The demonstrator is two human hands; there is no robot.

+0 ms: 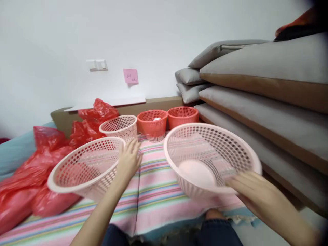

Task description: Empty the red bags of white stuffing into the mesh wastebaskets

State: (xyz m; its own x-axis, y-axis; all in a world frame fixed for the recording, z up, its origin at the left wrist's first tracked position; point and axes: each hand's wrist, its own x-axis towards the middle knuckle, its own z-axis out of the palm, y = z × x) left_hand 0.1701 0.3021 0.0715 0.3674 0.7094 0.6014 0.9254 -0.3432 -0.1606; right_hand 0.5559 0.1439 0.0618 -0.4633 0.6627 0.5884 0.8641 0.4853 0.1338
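Tilting toward the near side, the right pink basket (200,171) is placed ahead and left of the right hand (252,188), the nearer one; its oval rim is stretched from far left to near right. The rim is overlapped by blurred fingers; whether it is gripped cannot be told. Left of the left hand (128,157), whose fingers are loosely spread, nothing grasped, the smaller-looking left pink basket (99,155) is seen.

right hand (252,191): blurred, at rim of right basket (222,147) | left hand (130,158): spread, beside left basket (92,188)
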